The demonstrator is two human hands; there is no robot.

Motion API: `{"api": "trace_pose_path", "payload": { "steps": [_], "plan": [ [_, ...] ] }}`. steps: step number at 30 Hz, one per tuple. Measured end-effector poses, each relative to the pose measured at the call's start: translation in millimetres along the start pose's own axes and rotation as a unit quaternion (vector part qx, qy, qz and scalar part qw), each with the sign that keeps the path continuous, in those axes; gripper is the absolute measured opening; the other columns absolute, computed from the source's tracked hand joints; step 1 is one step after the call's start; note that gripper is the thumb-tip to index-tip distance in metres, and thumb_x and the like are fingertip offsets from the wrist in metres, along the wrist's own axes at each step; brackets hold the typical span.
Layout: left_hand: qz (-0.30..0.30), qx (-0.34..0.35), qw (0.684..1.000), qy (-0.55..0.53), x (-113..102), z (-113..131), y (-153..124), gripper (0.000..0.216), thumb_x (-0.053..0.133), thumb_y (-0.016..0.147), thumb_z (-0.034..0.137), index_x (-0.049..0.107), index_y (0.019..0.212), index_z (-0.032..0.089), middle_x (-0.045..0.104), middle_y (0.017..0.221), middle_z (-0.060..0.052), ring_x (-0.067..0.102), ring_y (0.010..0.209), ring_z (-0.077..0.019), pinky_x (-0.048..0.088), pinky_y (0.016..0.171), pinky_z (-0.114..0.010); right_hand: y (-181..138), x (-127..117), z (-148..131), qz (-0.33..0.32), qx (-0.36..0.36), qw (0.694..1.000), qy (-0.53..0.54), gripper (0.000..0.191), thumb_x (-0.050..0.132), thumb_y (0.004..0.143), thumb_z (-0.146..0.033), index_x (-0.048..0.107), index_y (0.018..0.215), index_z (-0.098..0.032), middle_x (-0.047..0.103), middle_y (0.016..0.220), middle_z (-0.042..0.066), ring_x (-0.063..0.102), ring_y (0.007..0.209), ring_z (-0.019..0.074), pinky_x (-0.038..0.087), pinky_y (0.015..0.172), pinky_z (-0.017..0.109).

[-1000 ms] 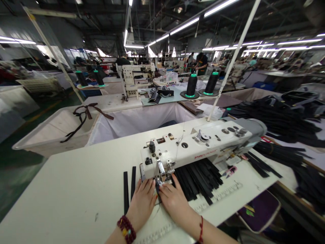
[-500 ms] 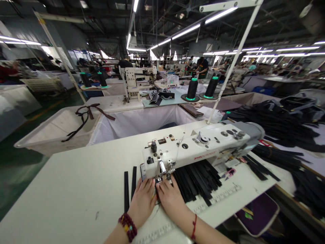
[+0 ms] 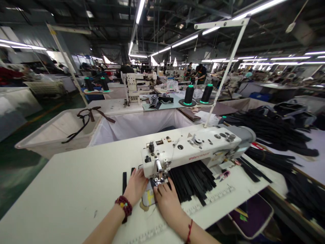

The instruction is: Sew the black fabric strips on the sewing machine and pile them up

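A white sewing machine (image 3: 188, 149) stands on the table in front of me. My left hand (image 3: 136, 186), with a beaded bracelet, is at the left side of the needle head; its fingers are bent together and their tips are partly hidden. My right hand (image 3: 167, 201) is in front of the presser foot (image 3: 157, 181), fingers close together and pressing down. A small dark piece of strip (image 3: 152, 183) shows between the hands at the foot. Beside my left hand lies a black strip (image 3: 124, 183). Many black strips (image 3: 190, 179) lie in a row under the machine arm.
Pink-handled snips (image 3: 223, 175) and a printed ruler scale (image 3: 213, 200) are on the table right of the hands. Behind stands a white-lined bin (image 3: 122, 127). Black thread cones (image 3: 189, 95) stand beyond the machine. Black fabric pieces (image 3: 274, 125) are heaped at right.
My hands have moved apart: the left has shifted left and up beside the needle head, uncovering the plate with yellow marks. The right stays before the foot. The view has shifted slightly.
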State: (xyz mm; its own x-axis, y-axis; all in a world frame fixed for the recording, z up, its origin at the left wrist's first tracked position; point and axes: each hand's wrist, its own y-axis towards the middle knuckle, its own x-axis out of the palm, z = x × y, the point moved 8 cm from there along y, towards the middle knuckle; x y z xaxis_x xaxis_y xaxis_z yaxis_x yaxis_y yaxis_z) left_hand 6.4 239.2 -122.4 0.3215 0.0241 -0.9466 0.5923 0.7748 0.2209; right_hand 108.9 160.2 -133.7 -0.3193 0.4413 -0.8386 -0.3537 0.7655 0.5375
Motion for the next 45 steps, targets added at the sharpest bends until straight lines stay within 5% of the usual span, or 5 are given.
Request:
{"api": "trace_pose_path", "payload": {
  "steps": [5,14,25,37,45],
  "plan": [
    [-0.037,0.046,0.998,-0.010,1.3,0.2,13.4,0.027,0.053,0.092,0.018,0.072,0.111,0.022,0.071,0.121,-0.008,0.057,0.121,-0.0301,0.041,0.109,-0.053,-8.7,-29.2,-2.7,-0.014,0.006,0.998,0.056,0.017,0.064,0.087,-0.012,0.064,0.101,-0.021,0.067,0.093,0.003,0.061,0.091,0.0217,0.021,0.117,0.052],
    [-0.048,0.053,0.994,0.086,-17.4,-48.0,-93.4,0.038,0.049,0.100,0.036,0.061,0.135,0.028,0.057,0.144,-0.006,0.052,0.134,-0.0298,0.038,0.111,-0.057,-60.5,-113.4,97.2,0.032,0.132,0.990,0.035,0.026,0.048,0.093,-0.014,0.061,0.114,-0.023,0.066,0.103,0.004,0.064,0.096,0.0219,0.032,0.105,0.045],
    [0.024,0.108,0.983,0.149,-19.5,19.9,-109.2,0.047,0.049,0.099,0.039,0.050,0.145,0.028,0.048,0.152,-0.004,0.049,0.136,-0.0267,0.037,0.114,-0.049,-28.9,-77.7,88.3,-0.081,0.091,0.992,-0.027,0.033,0.064,0.081,-0.014,0.066,0.113,-0.021,0.065,0.113,0.007,0.058,0.103,0.0252,0.026,0.113,0.053],
    [0.025,0.034,0.990,0.137,0.8,-37.8,-133.7,0.051,0.045,0.100,0.041,0.043,0.150,0.033,0.045,0.155,-0.003,0.043,0.140,-0.0291,0.031,0.116,-0.052,-17.3,-68.8,83.3,-0.097,0.034,0.995,-0.017,0.036,0.063,0.084,-0.014,0.065,0.119,-0.020,0.067,0.115,0.007,0.058,0.104,0.0245,0.021,0.116,0.051],
    [0.068,0.083,0.983,0.147,-14.8,14.8,-128.1,0.055,0.046,0.101,0.040,0.036,0.154,0.028,0.040,0.158,-0.004,0.036,0.144,-0.0267,0.022,0.122,-0.048,-3.3,-75.9,91.6,-0.056,0.043,0.997,0.009,0.016,0.062,0.087,-0.009,0.071,0.086,-0.022,0.068,0.084,0.002,0.063,0.085,0.0202,0.036,0.109,0.045]
  ]
}}
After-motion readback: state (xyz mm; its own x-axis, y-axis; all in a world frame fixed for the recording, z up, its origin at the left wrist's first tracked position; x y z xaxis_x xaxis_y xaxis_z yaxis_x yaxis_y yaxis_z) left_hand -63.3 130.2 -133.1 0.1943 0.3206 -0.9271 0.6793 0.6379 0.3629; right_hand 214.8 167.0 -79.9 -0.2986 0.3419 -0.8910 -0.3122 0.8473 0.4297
